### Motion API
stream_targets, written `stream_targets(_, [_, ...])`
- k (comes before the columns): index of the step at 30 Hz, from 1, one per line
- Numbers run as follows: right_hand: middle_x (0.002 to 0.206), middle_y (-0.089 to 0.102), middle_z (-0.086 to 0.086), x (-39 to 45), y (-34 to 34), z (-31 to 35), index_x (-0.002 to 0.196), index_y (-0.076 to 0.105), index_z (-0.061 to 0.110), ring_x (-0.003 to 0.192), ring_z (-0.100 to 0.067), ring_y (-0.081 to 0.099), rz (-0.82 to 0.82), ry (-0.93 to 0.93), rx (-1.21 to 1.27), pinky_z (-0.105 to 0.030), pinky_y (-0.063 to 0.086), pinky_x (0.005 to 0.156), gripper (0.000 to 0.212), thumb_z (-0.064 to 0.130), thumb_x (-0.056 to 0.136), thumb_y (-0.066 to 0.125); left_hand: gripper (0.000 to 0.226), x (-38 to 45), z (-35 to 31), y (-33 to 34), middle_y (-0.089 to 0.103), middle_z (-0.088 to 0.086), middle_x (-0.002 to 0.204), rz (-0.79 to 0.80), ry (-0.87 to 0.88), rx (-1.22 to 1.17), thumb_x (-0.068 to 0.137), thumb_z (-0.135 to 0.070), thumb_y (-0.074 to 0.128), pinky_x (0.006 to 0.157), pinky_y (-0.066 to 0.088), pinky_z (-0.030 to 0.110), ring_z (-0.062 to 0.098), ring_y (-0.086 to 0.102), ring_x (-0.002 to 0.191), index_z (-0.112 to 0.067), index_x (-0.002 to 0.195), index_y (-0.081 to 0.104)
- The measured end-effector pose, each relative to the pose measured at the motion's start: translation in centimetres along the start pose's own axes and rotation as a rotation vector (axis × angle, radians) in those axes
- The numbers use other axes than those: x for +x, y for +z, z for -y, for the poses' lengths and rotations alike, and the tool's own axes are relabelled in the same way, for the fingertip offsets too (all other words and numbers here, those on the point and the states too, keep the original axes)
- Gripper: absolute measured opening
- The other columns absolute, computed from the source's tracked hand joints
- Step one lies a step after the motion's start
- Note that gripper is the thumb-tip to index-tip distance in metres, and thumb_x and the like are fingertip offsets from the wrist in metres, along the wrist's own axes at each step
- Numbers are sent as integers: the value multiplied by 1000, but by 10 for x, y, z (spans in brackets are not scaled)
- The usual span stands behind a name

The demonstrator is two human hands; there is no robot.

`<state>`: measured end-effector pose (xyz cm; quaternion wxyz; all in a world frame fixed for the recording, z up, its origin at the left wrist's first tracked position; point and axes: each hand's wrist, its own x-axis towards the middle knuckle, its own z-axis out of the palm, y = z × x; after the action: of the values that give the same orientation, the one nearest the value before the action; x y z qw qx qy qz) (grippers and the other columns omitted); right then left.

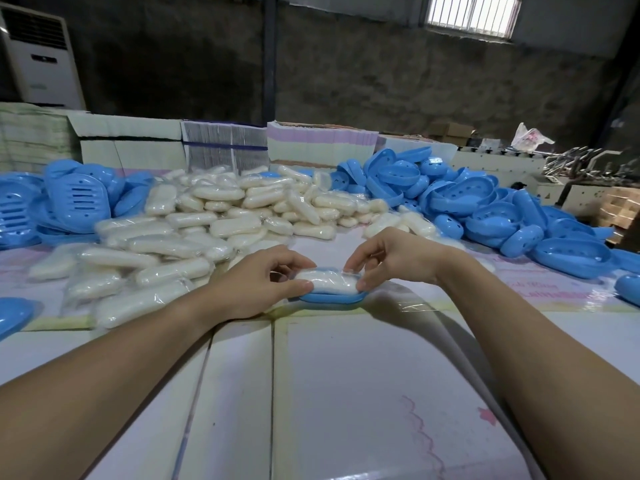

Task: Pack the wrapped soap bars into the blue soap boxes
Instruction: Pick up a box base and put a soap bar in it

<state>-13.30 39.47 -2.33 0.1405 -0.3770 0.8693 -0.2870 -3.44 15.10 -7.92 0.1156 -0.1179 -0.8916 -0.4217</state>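
One wrapped soap bar (pixel 329 281) lying lengthwise in one open blue soap box half (pixel 330 298), on the pale sheet-covered table (pixel 346 375) just ahead of centre, its clear wrap crinkled above the rim. Pinched at its left end by the left hand (pixel 256 284), thumb along the near side, fingers curled over the far side. Pinched at its right end by the right hand (pixel 391 256), fingertips (pixel 363 284) bent down onto the wrap and touching the box edge. Both forearms bare, reaching in from the lower corners and converging on the box, wrists low over the table. Many more wrapped bars heaped in a loose pile (pixel 194 230) behind and to the left of the hands, none of them boxed as far as visible. Scores of blue box halves mounded at right (pixel 485 209), hollow sides mostly up and holding nothing; another blue mound at far left (pixel 65 202), slotted faces showing. Two single blue pieces at the table's edges, one lower left (pixel 14 315), one far right (pixel 628 289). Beyond the piles, stacked flat cartons (pixel 225 140) against a dark wall, a white floor-standing air conditioner (pixel 41 60) in the left corner.
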Motion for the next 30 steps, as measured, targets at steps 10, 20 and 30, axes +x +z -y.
stream_targets(10, [97,73,10,20,9,-33,101,75,25,91,-6,68,-433,62,265,-20,55,75,15,21,88,70,41,0,3,4,56,-25,109,45,87,99,66,-67,66,81,45,10,-2,60,100,-46,101,64])
stream_targets(20, [143,41,-15,-9,-64,-139,143,38,29,130,-37,37,-967,855,-367,-49,35,102,50,31,94,46,41,7,16,6,61,-35,102,36,101,128,65,-71,63,72,44,13,-6,60,92,-71,104,50])
stream_targets(30, [136,48,-19,-37,-93,-194,138,33,26,125,-39,41,-916,1013,-313,-45,39,88,47,34,94,46,64,8,30,10,66,-32,111,-49,192,158,65,-82,62,72,45,4,-12,64,90,-53,122,59])
